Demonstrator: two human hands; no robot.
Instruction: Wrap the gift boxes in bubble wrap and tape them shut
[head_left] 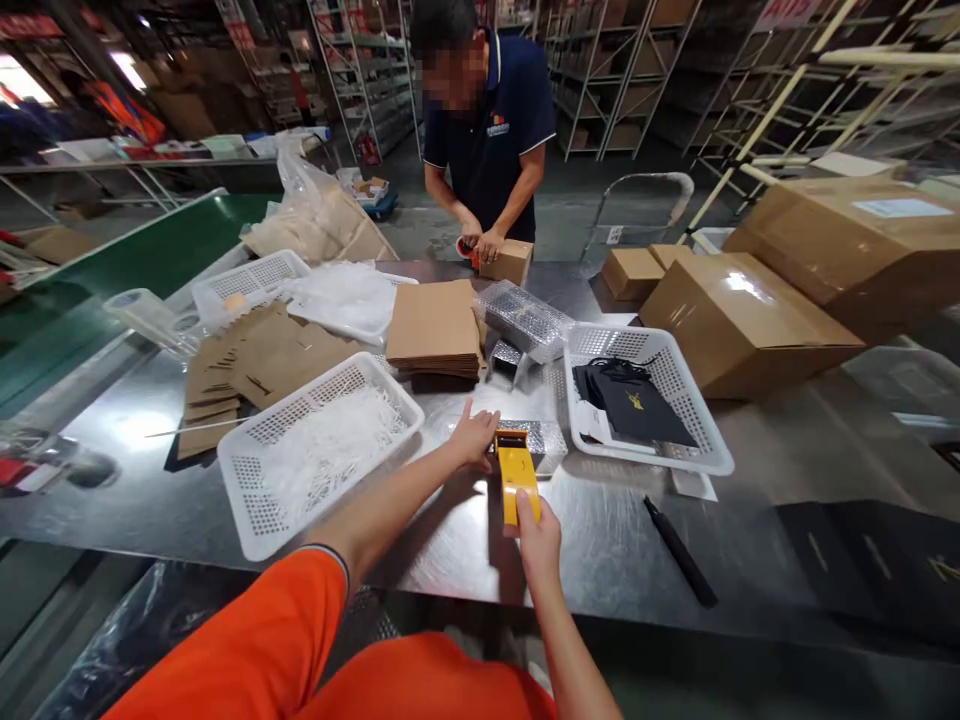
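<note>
My right hand [538, 535] is wrapped round the handle end of a yellow tape dispenser [517, 468]. The dispenser's orange front end rests against a bubble-wrapped package [551, 447] on the metal table. At the left side of that package lies my left hand [474, 440], fingers stretched out and touching it; part of the contact is hidden by the dispenser. Just behind, another bubble-wrapped package [525, 318] leans beside a stack of flat brown cardboard [433, 325].
White baskets hold shredded filler [244, 500] on the left and black pouches [649, 408] on the right. A black marker-like tool [681, 552] lies front right. Large cartons [750, 325] stand at right. Across the table, a co-worker [487, 120] handles a small carton [508, 262].
</note>
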